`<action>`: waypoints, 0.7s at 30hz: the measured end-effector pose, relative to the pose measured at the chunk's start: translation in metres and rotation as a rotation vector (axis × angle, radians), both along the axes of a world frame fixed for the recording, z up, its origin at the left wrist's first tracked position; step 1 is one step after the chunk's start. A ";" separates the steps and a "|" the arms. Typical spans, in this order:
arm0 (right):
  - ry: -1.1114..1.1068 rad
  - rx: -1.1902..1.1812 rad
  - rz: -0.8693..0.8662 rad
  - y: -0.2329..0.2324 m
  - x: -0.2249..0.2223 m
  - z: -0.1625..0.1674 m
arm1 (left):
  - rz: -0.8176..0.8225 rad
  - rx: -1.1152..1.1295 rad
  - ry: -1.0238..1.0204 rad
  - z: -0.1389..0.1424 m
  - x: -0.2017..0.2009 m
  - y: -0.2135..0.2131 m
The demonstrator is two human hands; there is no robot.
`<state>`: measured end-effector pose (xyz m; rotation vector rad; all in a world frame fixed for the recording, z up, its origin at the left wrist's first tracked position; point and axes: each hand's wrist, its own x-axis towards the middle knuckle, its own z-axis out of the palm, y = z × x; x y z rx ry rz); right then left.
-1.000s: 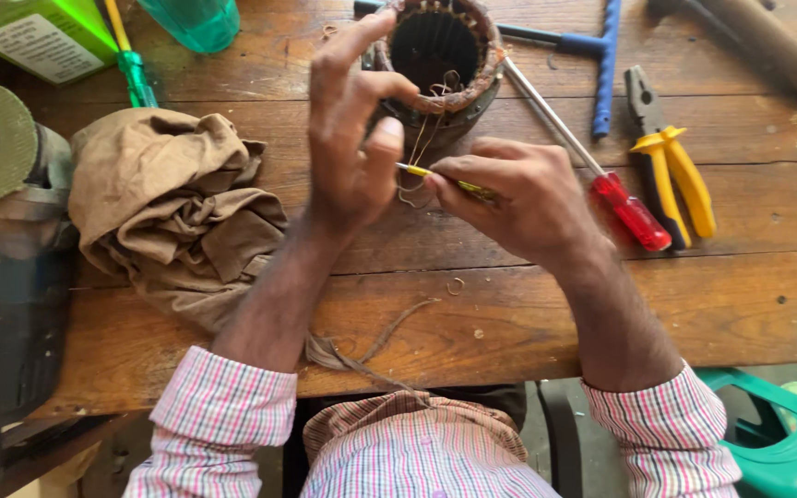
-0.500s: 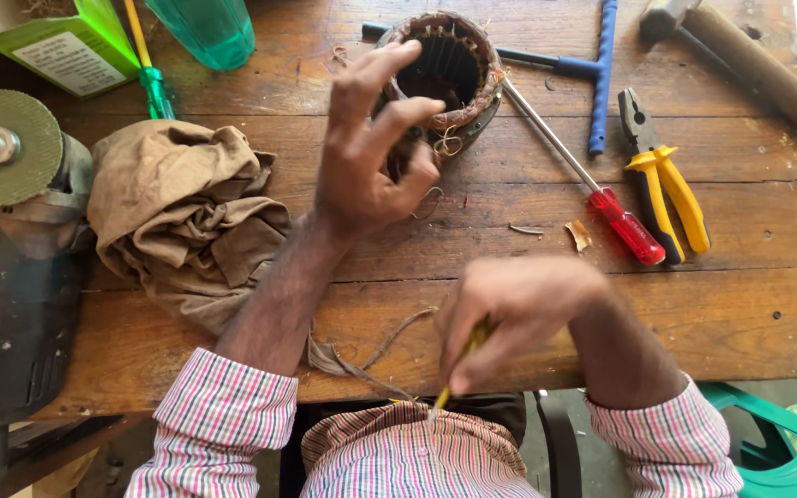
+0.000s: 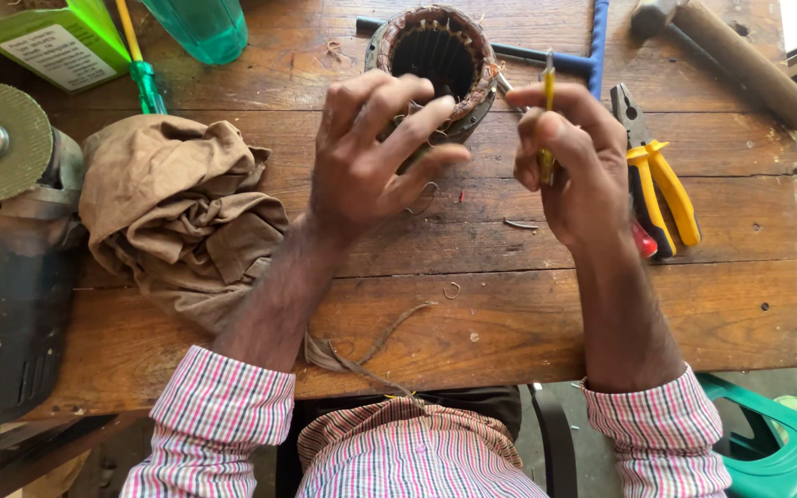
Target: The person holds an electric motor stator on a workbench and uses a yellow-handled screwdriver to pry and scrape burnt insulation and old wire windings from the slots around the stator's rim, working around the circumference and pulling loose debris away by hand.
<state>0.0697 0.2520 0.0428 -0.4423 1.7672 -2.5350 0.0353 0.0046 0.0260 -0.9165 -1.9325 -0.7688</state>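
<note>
A repair workshop bench, seen from your seat.

You sit at a worn, scarred wooden plank table [image 3: 509, 314] strewn with tools: a dark angle grinder with a grey-green disc [image 3: 2, 231], yellow-handled pliers [image 3: 661, 175], a green-handled screwdriver [image 3: 145, 78], a wooden-handled hammer [image 3: 740, 60] and a crumpled brown rag [image 3: 182, 217]. A round motor stator with copper windings [image 3: 440, 55] stands among wire scraps.

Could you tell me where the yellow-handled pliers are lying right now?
In the head view, the yellow-handled pliers lie on the wooden table toward its right side, just right of the right hand.
</note>
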 end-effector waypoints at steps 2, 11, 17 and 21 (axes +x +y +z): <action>0.067 0.217 -0.167 -0.003 0.001 -0.004 | 0.095 -0.082 0.118 0.003 -0.005 -0.002; 0.526 0.862 -0.336 -0.033 0.002 -0.002 | -0.267 0.144 -0.226 0.012 0.007 -0.009; 0.527 0.822 -0.237 -0.051 0.014 0.002 | -0.390 0.170 -0.244 0.017 0.028 0.004; 0.474 0.534 -0.207 -0.050 0.011 -0.001 | -0.246 0.099 -0.170 0.011 0.007 -0.006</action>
